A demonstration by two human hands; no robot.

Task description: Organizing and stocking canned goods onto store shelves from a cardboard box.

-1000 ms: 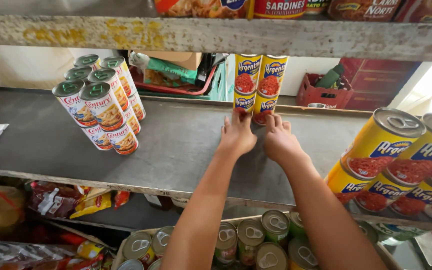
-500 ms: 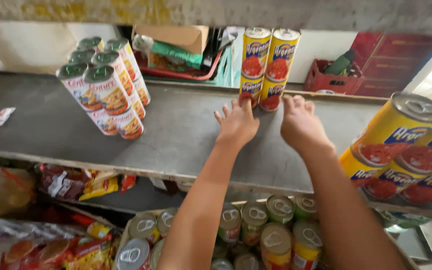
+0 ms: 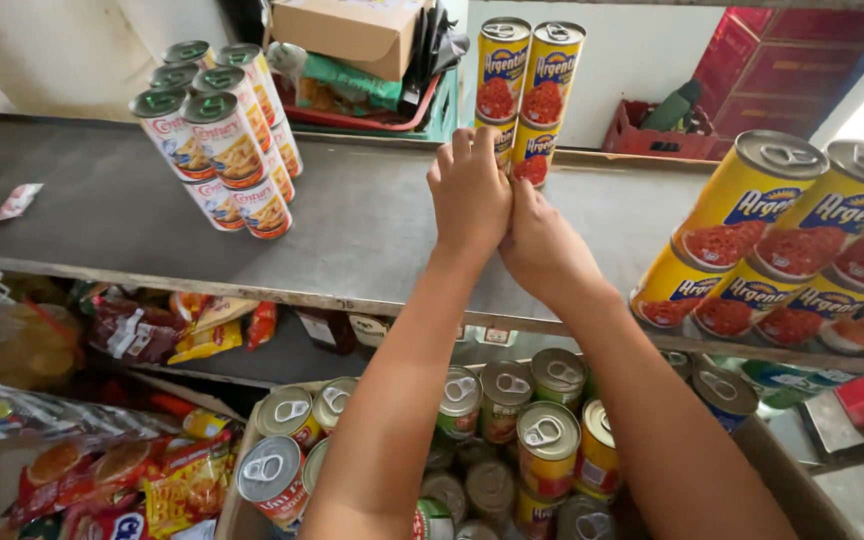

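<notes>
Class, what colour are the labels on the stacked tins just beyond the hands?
Yellow, with red pictures, on the stacked tins; head view.
</notes>
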